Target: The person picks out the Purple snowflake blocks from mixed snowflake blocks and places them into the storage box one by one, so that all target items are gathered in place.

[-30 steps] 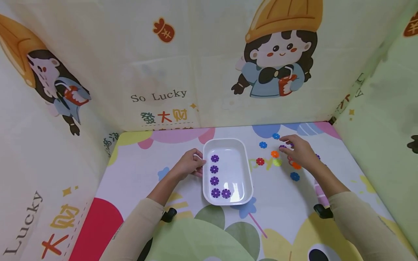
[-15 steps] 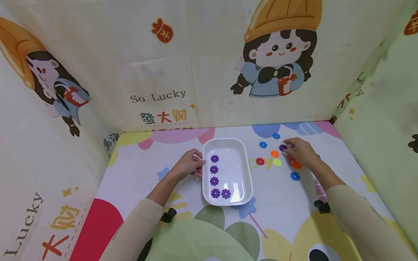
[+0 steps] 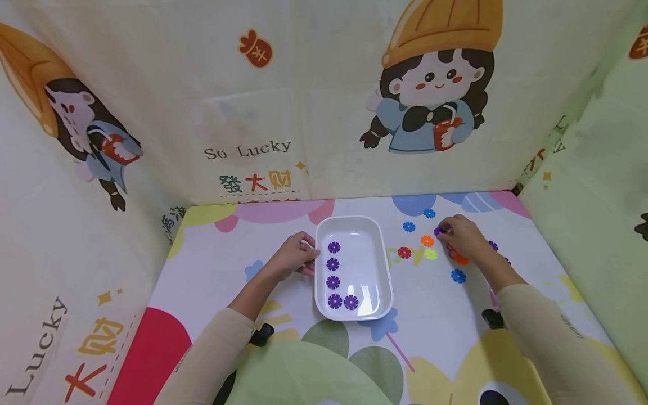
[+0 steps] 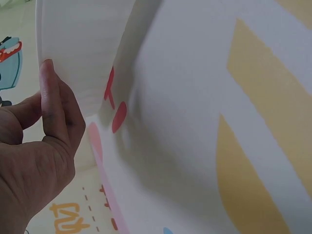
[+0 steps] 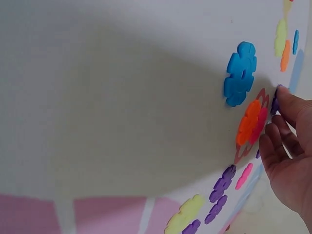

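A white tray (image 3: 372, 270) lies on the table with several purple flower-shaped discs (image 3: 333, 282) inside, in a column along its left side plus one at the lower middle. My left hand (image 3: 293, 254) pinches the tray's left rim; in the left wrist view its fingers (image 4: 52, 102) lie against the outer wall. To the right of the tray, my right hand (image 3: 466, 239) pinches a purple flower-shaped disc (image 3: 437, 231) at its edge, between thumb and fingertips. The right wrist view shows that purple disc (image 5: 275, 101) partly covered by the thumb.
Loose discs surround the right hand: blue (image 3: 458, 275), orange (image 3: 427, 241), red (image 3: 404, 252) and yellow-green (image 3: 430, 254). More purple discs (image 5: 223, 183) and a pink one (image 5: 244, 176) lie beyond it. Printed cloth walls (image 3: 329, 112) enclose the table's back and sides.
My right hand has come down and left, and its fingertips have closed on the purple disc. The left hand and tray keep their places.
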The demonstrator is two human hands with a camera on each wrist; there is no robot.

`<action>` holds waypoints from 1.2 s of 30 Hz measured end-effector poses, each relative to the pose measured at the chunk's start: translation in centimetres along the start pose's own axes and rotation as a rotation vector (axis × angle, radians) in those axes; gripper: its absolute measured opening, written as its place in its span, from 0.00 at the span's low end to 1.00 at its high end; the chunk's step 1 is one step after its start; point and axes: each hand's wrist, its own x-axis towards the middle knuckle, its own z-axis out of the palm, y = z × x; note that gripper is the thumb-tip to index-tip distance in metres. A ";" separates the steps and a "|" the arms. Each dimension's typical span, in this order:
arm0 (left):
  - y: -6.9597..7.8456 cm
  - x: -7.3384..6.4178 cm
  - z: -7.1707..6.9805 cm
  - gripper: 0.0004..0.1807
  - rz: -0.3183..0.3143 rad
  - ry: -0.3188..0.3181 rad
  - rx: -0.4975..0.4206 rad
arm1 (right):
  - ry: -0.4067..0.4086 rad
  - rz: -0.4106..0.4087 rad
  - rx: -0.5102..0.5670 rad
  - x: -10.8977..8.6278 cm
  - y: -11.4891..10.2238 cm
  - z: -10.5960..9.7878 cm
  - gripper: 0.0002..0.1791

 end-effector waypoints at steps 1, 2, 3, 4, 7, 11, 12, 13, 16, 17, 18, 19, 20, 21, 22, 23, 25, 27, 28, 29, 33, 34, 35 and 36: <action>0.0 0.0 0.0 0.14 -0.002 -0.001 -0.002 | 0.000 0.004 0.002 0.0 -0.1 0.0 0.21; 0.0 0.0 0.0 0.14 -0.003 -0.002 -0.004 | 0.000 0.007 0.004 0.0 -0.1 0.0 0.21; 0.0 0.0 0.0 0.14 -0.004 -0.003 -0.006 | 0.001 0.006 0.004 0.1 -0.1 0.0 0.20; 0.0 -0.1 -0.1 0.14 -0.005 -0.004 -0.009 | 0.002 0.007 0.006 0.0 -0.3 0.0 0.20; -0.1 -0.1 -0.1 0.14 -0.007 -0.003 -0.009 | 0.005 0.001 0.014 -0.1 -0.5 -0.2 0.20; -0.1 -0.1 -0.1 0.14 -0.007 -0.001 -0.009 | -0.007 -0.005 0.017 -0.1 -0.7 -0.2 0.19; -0.1 -0.1 0.0 0.14 -0.008 -0.001 -0.010 | -0.016 -0.007 0.014 -0.1 -0.8 -0.2 0.18; 0.0 -0.1 0.0 0.14 -0.008 -0.001 -0.012 | -0.023 -0.012 0.009 -0.1 -1.0 -0.2 0.17; 0.0 -0.2 0.0 0.14 -0.008 0.000 -0.011 | -0.035 -0.018 -0.008 -0.1 -1.3 -0.1 0.14; 0.0 -0.2 0.0 0.14 -0.007 0.000 -0.009 | -0.032 -0.016 -0.016 -0.2 -1.4 -0.1 0.13; 0.1 -0.2 0.1 0.14 -0.005 -0.001 -0.012 | -0.030 -0.017 -0.023 -0.2 -1.5 -0.1 0.12; 0.1 -0.3 0.1 0.14 -0.004 -0.003 -0.013 | -0.026 -0.012 -0.024 -0.2 -1.5 -0.1 0.12; 0.1 -0.3 0.1 0.14 -0.004 -0.004 -0.014 | -0.023 -0.008 -0.025 -0.2 -1.5 -0.1 0.12; 0.1 -0.3 0.1 0.14 -0.004 -0.007 -0.018 | -0.021 -0.004 -0.025 -0.2 -1.5 -0.1 0.12; 0.1 -0.3 0.1 0.13 -0.004 -0.009 -0.023 | -0.020 -0.003 -0.024 -0.2 -1.5 -0.1 0.12; 0.2 -0.3 0.1 0.13 -0.003 -0.011 -0.025 | -0.023 -0.001 -0.023 -0.2 -1.5 -0.1 0.12; 0.2 -0.3 0.1 0.13 -0.002 -0.012 -0.026 | -0.027 -0.001 -0.016 -0.2 -1.4 -0.2 0.13; 0.2 -0.3 0.1 0.13 0.001 -0.011 -0.023 | -0.029 -0.002 -0.011 -0.2 -1.4 -0.2 0.13; 0.2 -0.3 0.1 0.14 0.002 -0.010 -0.021 | -0.029 -0.001 -0.010 -0.2 -1.4 -0.2 0.12; 0.2 -0.3 0.1 0.14 0.002 -0.008 -0.019 | -0.030 0.000 -0.008 -0.2 -1.4 -0.3 0.12; 0.2 -0.3 0.0 0.14 -0.002 -0.005 -0.016 | -0.035 0.004 0.007 -0.2 -1.5 -0.4 0.12; 0.3 -0.3 0.0 0.14 -0.004 -0.004 -0.016 | -0.035 0.003 0.008 -0.3 -1.5 -0.4 0.13; 0.3 -0.3 0.0 0.14 -0.004 -0.003 -0.014 | -0.038 0.003 0.013 -0.3 -1.5 -0.5 0.13; 0.3 -0.3 0.0 0.14 -0.004 -0.002 -0.013 | -0.040 -0.001 0.016 -0.4 -1.5 -0.5 0.13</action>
